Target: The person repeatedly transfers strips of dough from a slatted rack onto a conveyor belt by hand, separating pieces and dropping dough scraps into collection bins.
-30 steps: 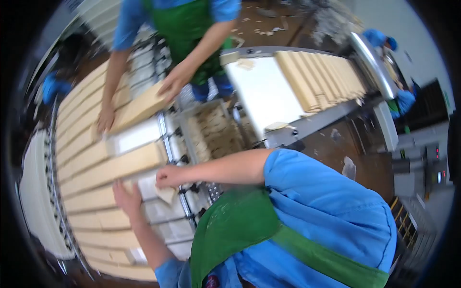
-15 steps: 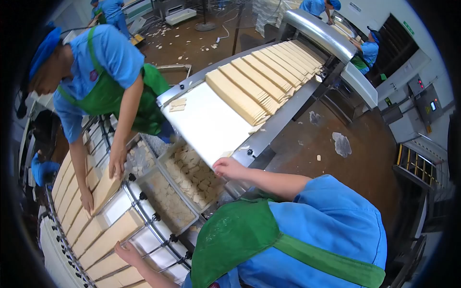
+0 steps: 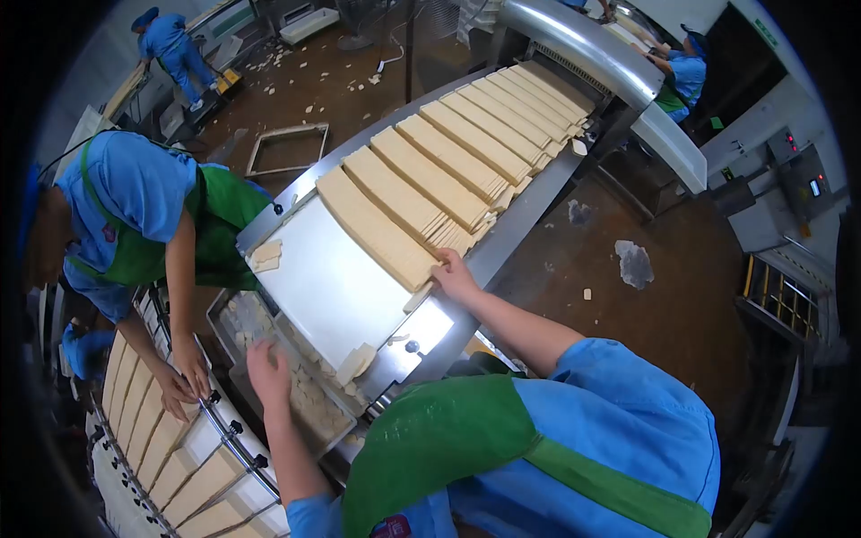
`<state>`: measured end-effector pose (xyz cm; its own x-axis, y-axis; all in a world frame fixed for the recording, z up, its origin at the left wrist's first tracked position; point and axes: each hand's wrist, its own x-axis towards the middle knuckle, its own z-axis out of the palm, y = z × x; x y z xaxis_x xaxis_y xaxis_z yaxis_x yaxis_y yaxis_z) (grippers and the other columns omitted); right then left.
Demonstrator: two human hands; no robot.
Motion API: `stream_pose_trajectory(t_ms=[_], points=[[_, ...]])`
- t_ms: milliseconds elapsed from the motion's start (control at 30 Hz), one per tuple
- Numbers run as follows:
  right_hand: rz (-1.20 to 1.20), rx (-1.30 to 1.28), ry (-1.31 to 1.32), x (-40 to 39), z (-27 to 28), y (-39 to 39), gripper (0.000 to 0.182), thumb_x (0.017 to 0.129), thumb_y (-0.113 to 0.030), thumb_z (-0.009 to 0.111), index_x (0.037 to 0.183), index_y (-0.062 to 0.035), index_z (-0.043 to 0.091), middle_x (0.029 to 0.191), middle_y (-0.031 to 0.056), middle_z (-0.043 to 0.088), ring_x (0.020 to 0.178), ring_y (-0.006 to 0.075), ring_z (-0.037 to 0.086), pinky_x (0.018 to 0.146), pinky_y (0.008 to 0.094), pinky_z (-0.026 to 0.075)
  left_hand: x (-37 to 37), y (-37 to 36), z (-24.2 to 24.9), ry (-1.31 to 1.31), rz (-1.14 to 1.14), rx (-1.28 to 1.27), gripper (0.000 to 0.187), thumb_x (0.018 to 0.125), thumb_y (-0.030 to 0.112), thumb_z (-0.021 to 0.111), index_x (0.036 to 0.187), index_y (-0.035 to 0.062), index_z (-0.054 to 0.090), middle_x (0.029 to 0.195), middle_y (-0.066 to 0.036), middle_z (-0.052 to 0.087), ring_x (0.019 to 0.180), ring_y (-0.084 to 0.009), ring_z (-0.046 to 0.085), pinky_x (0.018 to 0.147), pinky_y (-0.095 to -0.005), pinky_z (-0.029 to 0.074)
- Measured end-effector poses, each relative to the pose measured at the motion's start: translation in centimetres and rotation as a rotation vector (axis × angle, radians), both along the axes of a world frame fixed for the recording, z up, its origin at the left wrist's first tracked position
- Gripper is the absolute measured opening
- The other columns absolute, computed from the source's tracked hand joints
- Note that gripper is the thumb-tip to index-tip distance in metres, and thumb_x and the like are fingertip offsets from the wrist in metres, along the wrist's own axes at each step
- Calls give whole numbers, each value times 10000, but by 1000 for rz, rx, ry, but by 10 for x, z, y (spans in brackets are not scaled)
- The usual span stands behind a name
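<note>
On the white conveyor belt [image 3: 314, 260] lie several rows of thin, pale yellow dough sheets [image 3: 368, 229], overlapping like shingles. My right hand [image 3: 456, 276] is at the near right end of the front row, its fingers closed against the sheets' edge. Above the scrap bins, my left hand [image 3: 269, 369] is raised with fingers apart and nothing visible in it. A loose dough piece [image 3: 356, 364] lies at the belt's near corner, and broken scraps [image 3: 265, 255] lie at its left edge.
Bins of dough scraps [image 3: 323, 417] stand below the belt's end. At left, a co-worker [image 3: 134, 197] reaches over a second, curved conveyor [image 3: 211, 448] bearing dough rows. A metal hood [image 3: 583, 45] spans the belt's far end. Other people work in the background.
The dough rows have advanced toward the belt's near end. My right hand has moved from the belt's corner to the front row; my left hand has lifted away from the curved conveyor.
</note>
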<state>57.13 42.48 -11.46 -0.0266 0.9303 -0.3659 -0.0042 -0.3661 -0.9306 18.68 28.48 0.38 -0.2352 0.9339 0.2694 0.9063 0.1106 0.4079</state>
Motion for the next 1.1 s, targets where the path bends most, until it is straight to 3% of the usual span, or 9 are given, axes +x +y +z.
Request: stream_pose_trajectory(t_ms=[133,267,433,667,767,867,967,1067,1100], points=[[92,13,-79,1,4,8,522,842,-72,584,1315,-11,372,721,67,551,598,150,570,510,286,471,43,53,-6,-84,-75,-103,192,800,105,643,954,-9,640,1052,-193,623,1029,-365,573,913,-398,454],[110,-92,101,9,6,12,599,833,-74,603,1359,5,328,651,44,559,557,144,564,507,264,464,67,114,-20,-107,-152,-93,186,796,109,652,943,-4,637,1019,-187,620,990,-367,579,878,-407,466],[211,-113,61,5,-11,9,720,807,-151,678,1402,36,318,837,69,554,731,124,567,659,252,483,90,226,-52,-32,-223,-107,300,804,154,658,1066,16,611,1112,-175,606,1075,-357,553,942,-402,440],[339,-102,41,8,12,11,685,826,-25,666,1401,46,300,844,4,478,715,47,490,656,180,441,129,358,-76,150,-99,-121,543,758,285,687,1200,-1,553,1222,-159,542,1189,-313,481,990,-433,396],[368,-123,18,9,11,14,685,803,-126,679,1377,50,349,862,49,540,739,109,542,685,239,477,145,359,-80,149,37,-162,641,733,363,698,1237,7,524,1278,-143,494,1237,-292,436,997,-461,376],[411,-109,1,10,19,18,647,794,-116,682,1348,49,391,866,60,548,739,98,546,685,227,473,140,348,-67,159,129,-264,665,724,412,688,1233,16,526,1265,-149,492,1231,-293,436,998,-482,363],[654,-112,-150,7,39,36,607,781,-115,691,1311,40,437,906,95,583,743,154,579,697,263,487,118,320,-46,219,289,-379,665,723,439,674,1217,17,533,1241,-164,504,1206,-303,454,983,-492,371],[789,121,-187,-12,33,44,576,771,-151,704,1272,25,480,953,148,612,820,245,614,743,350,505,80,268,-24,273,556,-487,704,709,513,682,1174,-1,554,1217,-182,519,1184,-313,481,940,-518,399],[836,248,-307,-16,48,51,680,750,-224,732,1324,-24,429,1059,206,594,936,333,615,815,416,504,66,245,-16,223,613,-512,721,703,540,687,1156,-7,561,1193,-188,537,1154,-324,504,929,-512,412]])
